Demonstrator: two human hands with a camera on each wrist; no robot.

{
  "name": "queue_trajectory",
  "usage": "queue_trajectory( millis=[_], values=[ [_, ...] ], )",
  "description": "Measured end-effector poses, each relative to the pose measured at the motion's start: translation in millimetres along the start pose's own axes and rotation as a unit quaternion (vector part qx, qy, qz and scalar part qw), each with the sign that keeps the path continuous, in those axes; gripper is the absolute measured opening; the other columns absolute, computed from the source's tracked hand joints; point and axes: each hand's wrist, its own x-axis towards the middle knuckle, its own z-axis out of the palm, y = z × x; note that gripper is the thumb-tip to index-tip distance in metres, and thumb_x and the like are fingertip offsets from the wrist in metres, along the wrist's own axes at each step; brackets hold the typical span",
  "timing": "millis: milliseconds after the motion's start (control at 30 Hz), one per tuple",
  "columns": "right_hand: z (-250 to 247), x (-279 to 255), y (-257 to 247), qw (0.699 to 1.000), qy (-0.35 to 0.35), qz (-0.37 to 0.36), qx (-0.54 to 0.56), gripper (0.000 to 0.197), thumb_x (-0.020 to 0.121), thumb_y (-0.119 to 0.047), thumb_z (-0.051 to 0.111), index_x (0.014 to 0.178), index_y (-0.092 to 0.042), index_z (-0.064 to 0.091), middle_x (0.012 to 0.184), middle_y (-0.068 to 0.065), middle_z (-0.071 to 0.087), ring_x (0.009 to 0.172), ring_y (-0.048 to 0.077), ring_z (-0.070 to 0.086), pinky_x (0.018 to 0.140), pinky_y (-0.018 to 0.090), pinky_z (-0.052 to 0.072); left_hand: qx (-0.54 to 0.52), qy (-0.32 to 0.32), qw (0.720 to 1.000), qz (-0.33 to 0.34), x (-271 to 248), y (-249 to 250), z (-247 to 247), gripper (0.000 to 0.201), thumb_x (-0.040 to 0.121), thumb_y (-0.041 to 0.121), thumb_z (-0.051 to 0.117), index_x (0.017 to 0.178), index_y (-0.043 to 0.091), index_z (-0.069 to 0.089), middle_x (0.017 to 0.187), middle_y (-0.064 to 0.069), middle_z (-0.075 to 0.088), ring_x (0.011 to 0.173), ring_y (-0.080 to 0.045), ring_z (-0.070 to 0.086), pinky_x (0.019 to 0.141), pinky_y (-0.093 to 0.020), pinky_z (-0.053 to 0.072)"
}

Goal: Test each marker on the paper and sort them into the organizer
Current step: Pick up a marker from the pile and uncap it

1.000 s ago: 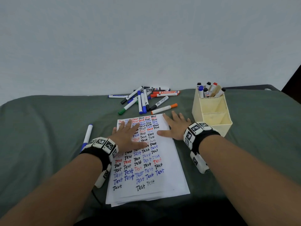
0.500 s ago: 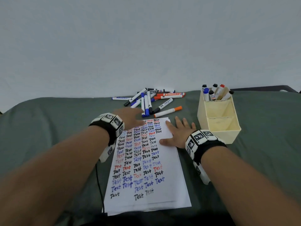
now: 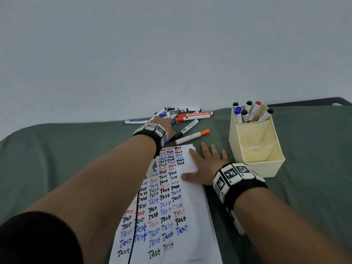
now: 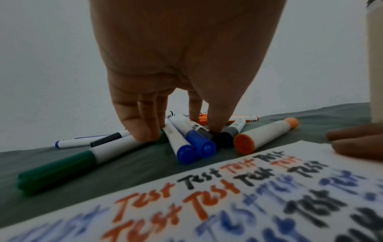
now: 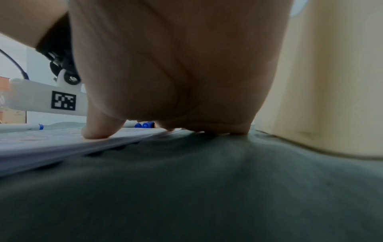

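Observation:
A pile of markers [image 3: 186,119] lies on the green cloth beyond the paper [image 3: 198,235], which is covered with rows of "Test". My left hand [image 3: 165,126] reaches into the pile. In the left wrist view its thumb and index finger [image 4: 194,114] pinch a black-capped marker [image 4: 204,131], and the other fingers rest on a green-capped marker [image 4: 62,167]. Two blue-capped markers [image 4: 196,145] and an orange-capped marker [image 4: 265,135] lie beside it. My right hand [image 3: 207,162] lies flat on the paper's right edge. The cream organizer [image 3: 266,168] stands to its right.
Several markers [image 3: 245,113] stand in the organizer's back compartment; its two nearer compartments hold nothing. A lone blue marker [image 3: 135,121] lies left of the pile. A black cable [image 3: 136,216] crosses the paper. A white wall rises right behind the table.
My left hand lifted off the paper and moved forward into the marker pile, where its fingertips now come down on the markers. The right hand has stayed flat on the paper.

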Motion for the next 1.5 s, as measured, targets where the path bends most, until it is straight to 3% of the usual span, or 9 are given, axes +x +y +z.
queue_trajectory(
  millis=[133, 167, 267, 333, 567, 733, 933, 1200, 1500],
  values=[
    [0, 1, -1, 1.0, -0.003, -0.001, 0.005, 0.109, 0.078, -0.092, 0.04, 0.159, -0.041, -0.012, 0.168, 0.002, -0.024, 0.154, 0.032, -0.022, 0.121, 0.06, -0.01, 0.003, 0.032, 0.999, 0.017, 4, -3, 5, 0.059, 0.089, 0.041, 0.06, 0.145, 0.035, 0.041, 0.146, -0.002, 0.048, 0.124, -0.023, 0.054, 0.078, -0.032, 0.044],
    [0, 1, -1, 1.0, -0.003, -0.001, 0.006, 0.109, 0.078, -0.092, 0.041, 0.159, -0.041, -0.012, 0.167, 0.002, -0.024, 0.153, 0.032, -0.022, 0.121, 0.06, -0.01, -0.003, 0.037, 0.999, 0.018, 4, -3, 5, 0.056, 0.088, 0.036, 0.06, 0.142, 0.031, 0.043, 0.141, 0.0, 0.051, 0.122, -0.021, 0.055, 0.075, -0.03, 0.042],
    [0, 1, -1, 1.0, -0.004, 0.0, 0.009, 0.11, 0.077, -0.092, 0.042, 0.158, -0.041, -0.012, 0.167, 0.002, -0.024, 0.153, 0.031, -0.023, 0.121, 0.06, -0.011, -0.018, 0.046, 0.999, -0.007, 2, -3, 3, 0.033, 0.082, 0.032, 0.065, 0.11, 0.019, 0.052, 0.093, 0.002, 0.058, 0.075, -0.012, 0.055, 0.054, -0.026, 0.034],
    [0, 2, -1, 1.0, -0.001, 0.0, 0.011, 0.11, 0.077, -0.092, 0.042, 0.158, -0.041, -0.011, 0.167, 0.002, -0.024, 0.153, 0.031, -0.023, 0.12, 0.06, -0.011, -0.014, 0.046, 0.999, -0.014, 1, -3, 2, 0.027, 0.081, 0.032, 0.066, 0.096, 0.019, 0.048, 0.083, 0.001, 0.054, 0.066, -0.011, 0.049, 0.049, -0.027, 0.032],
    [1, 4, -1, 1.0, 0.004, 0.003, 0.013, 0.111, 0.075, -0.092, 0.042, 0.158, -0.042, -0.011, 0.168, 0.002, -0.023, 0.153, 0.031, -0.022, 0.119, 0.06, -0.011, 0.017, 0.085, 0.996, -0.024, -5, -4, 9, 0.029, 0.082, 0.025, 0.065, 0.082, 0.009, 0.04, 0.083, 0.003, 0.055, 0.065, -0.015, 0.047, 0.054, -0.03, 0.038],
    [0, 4, -1, 1.0, 0.004, 0.005, 0.014, 0.111, 0.075, -0.093, 0.043, 0.158, -0.043, -0.009, 0.168, 0.001, -0.023, 0.154, 0.031, -0.021, 0.119, 0.06, -0.01, 0.019, 0.09, 0.995, -0.031, -13, -3, 8, 0.009, 0.086, 0.022, 0.06, 0.087, 0.02, 0.051, 0.075, 0.002, 0.05, 0.073, -0.024, 0.054, 0.063, -0.034, 0.043],
    [-2, 1, -1, 1.0, 0.0, 0.006, 0.017, 0.11, 0.076, -0.091, 0.045, 0.159, -0.042, -0.008, 0.168, 0.001, -0.022, 0.154, 0.03, -0.021, 0.12, 0.059, -0.01, -0.021, 0.105, 0.992, -0.06, -25, -10, 2, 0.019, 0.09, 0.025, 0.058, 0.076, 0.02, 0.046, 0.073, 0.002, 0.049, 0.074, -0.023, 0.054, 0.061, -0.032, 0.04],
    [-7, -1, -3, 1.0, 0.008, 0.001, 0.019, 0.106, 0.079, -0.089, 0.044, 0.16, -0.04, -0.005, 0.169, 0.002, -0.017, 0.155, 0.032, -0.016, 0.121, 0.062, -0.005, -0.117, 0.188, 0.975, -0.029, -57, -34, -3, 0.011, 0.095, 0.027, 0.051, 0.098, 0.018, 0.057, 0.081, -0.004, 0.064, 0.074, -0.027, 0.06, 0.063, -0.033, 0.048],
    [-15, -1, -2, 0.987, 0.122, -0.057, 0.092, 0.094, 0.09, -0.071, 0.052, 0.16, -0.034, 0.002, 0.169, -0.001, 0.004, 0.155, 0.026, 0.01, 0.12, 0.06, 0.023, -0.205, 0.215, 0.95, 0.092, -117, -71, 0, 0.023, 0.101, 0.026, 0.053, 0.117, 0.026, 0.07, 0.081, 0.008, 0.068, 0.064, -0.003, 0.057, 0.059, -0.021, 0.041]
  ],
)
